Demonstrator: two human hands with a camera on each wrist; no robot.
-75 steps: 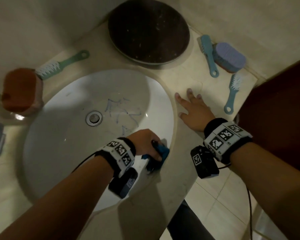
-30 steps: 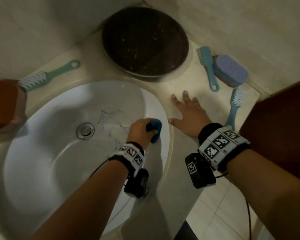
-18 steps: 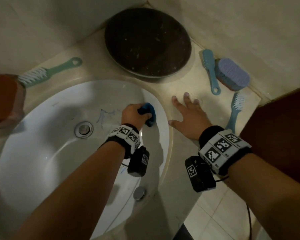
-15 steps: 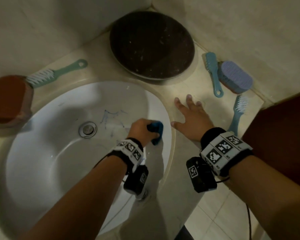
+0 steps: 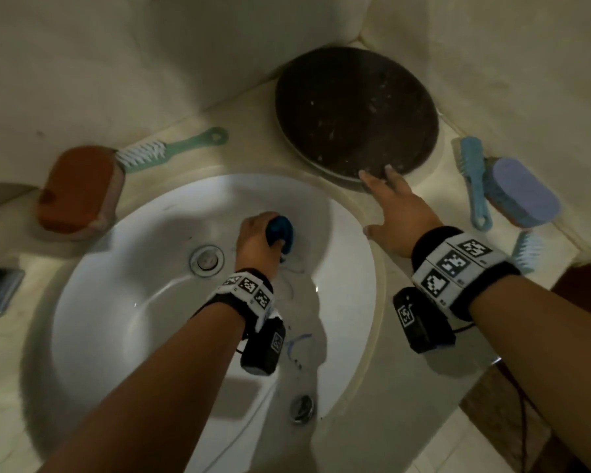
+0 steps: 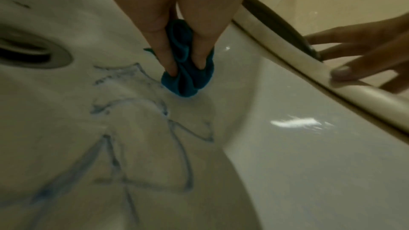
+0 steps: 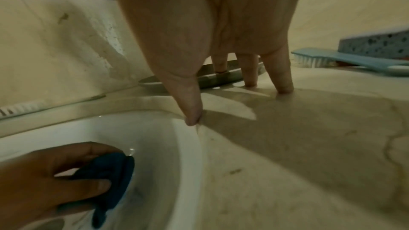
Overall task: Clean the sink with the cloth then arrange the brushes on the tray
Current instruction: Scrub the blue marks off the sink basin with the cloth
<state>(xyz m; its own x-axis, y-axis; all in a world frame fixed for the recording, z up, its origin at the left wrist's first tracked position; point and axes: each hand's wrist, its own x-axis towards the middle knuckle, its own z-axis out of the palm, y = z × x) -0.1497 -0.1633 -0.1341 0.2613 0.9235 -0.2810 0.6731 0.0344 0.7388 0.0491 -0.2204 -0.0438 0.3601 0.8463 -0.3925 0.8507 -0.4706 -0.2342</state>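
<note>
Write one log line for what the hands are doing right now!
step: wiping sink | left hand: grips blue cloth on marks in sink | right hand: flat on counter | brushes: not on tray

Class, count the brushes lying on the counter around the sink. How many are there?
5. Left of the sink: orange block brush, green handled brush. Right of the tray: blue handled brush, purple block brush, and a pale blue brush partly hidden behind the wrist.

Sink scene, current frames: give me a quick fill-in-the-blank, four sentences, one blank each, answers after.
1. The left hand grips a blue ____.
2. The right hand rests open on the ____, beside the sink.
3. The marks left in the sink are ____ in colour.
4. The dark round tray holds ____ brushes.

Missing words: cloth; counter; blue; no
</note>
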